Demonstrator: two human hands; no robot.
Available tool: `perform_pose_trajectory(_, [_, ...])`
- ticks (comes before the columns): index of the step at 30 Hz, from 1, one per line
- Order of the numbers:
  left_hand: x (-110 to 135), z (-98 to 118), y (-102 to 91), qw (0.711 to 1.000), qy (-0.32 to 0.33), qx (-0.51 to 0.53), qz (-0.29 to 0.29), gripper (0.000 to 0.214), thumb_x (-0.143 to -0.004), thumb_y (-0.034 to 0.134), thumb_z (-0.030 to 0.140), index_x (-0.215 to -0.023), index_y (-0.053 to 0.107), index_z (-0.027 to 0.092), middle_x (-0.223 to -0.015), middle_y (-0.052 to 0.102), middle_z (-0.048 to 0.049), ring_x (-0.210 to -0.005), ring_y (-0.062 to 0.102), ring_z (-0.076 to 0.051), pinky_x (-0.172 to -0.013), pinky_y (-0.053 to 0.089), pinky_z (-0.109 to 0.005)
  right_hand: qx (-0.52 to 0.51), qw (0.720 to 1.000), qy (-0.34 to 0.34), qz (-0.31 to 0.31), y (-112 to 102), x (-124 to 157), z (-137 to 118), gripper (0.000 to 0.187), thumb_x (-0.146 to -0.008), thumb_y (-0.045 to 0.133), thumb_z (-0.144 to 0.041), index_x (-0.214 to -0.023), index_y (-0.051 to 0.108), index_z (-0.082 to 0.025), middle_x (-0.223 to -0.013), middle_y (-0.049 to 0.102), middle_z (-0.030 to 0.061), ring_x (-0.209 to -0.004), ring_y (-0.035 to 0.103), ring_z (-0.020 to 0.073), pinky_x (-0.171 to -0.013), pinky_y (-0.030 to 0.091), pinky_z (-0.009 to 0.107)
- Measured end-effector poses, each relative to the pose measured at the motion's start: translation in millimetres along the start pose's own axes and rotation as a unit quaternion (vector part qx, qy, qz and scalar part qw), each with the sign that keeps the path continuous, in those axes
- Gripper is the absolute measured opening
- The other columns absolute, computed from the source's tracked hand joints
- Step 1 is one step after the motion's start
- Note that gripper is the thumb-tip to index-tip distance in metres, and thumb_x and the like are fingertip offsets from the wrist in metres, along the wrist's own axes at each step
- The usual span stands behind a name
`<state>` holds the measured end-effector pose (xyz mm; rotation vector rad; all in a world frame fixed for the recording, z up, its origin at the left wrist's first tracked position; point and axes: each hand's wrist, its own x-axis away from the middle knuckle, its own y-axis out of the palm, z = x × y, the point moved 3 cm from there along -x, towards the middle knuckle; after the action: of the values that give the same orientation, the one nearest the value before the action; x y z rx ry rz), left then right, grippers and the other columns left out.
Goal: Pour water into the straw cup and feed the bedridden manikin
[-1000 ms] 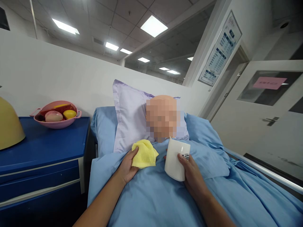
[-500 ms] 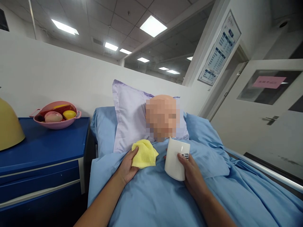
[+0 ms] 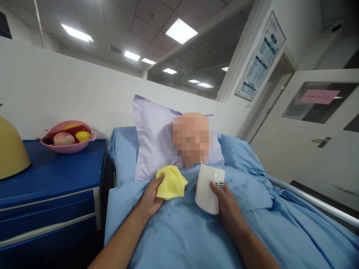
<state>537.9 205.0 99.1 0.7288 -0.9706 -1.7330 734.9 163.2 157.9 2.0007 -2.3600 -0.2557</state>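
My left hand [image 3: 153,196] is closed on a folded yellow cloth [image 3: 171,183], thumb on top and the other fingers hidden beneath it. A white mug [image 3: 209,188] with black stripes is in my right hand [image 3: 226,201], whose fingers wrap round it; the mug tilts slightly and its inside does not show. Just beyond both hands, a bald head [image 3: 192,138], blurred over the face and apparently a manikin's, rests against a lilac pillow [image 3: 151,138]. A blue quilt [image 3: 179,228] spreads under my hands and up to the neck.
On the left stands a blue bedside cabinet [image 3: 70,168] with a pink basket [image 3: 68,148] of fruit and a yellow dome-shaped object [image 3: 11,149]. A metal bed rail [image 3: 314,203] runs along the right side. Behind it is a white door [image 3: 308,145].
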Motion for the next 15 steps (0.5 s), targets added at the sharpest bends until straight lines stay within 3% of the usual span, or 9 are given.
perform_pose_trajectory(10, [2,1,3.4,1.000,-0.005,-0.022,0.009,0.036,-0.085,0.064,0.033,-0.115,0.060,0.013,-0.114,0.069,-0.0111,-0.099,0.067,-0.020,-0.095,0.052,-0.032,0.018,0.999,-0.034,-0.008,-2,-3,3,0.057,-0.073,0.071,-0.051,-0.119,0.056,-0.022,-0.090,0.074,0.0070,-0.075,0.068,0.0254,-0.062,0.054,0.036])
perform_pose_trajectory(15, [11,3,8.4,0.991,0.062,-0.099,0.066,0.039,-0.081,0.068,0.037,-0.113,0.061,0.016,-0.111,0.069,-0.0104,-0.096,0.067,-0.020,-0.088,0.054,-0.031,0.011,0.992,-0.121,0.047,-2,2,2,0.061,-0.064,0.077,-0.049,-0.115,0.057,-0.022,-0.090,0.071,0.0044,-0.079,0.065,0.0243,-0.069,0.053,0.037])
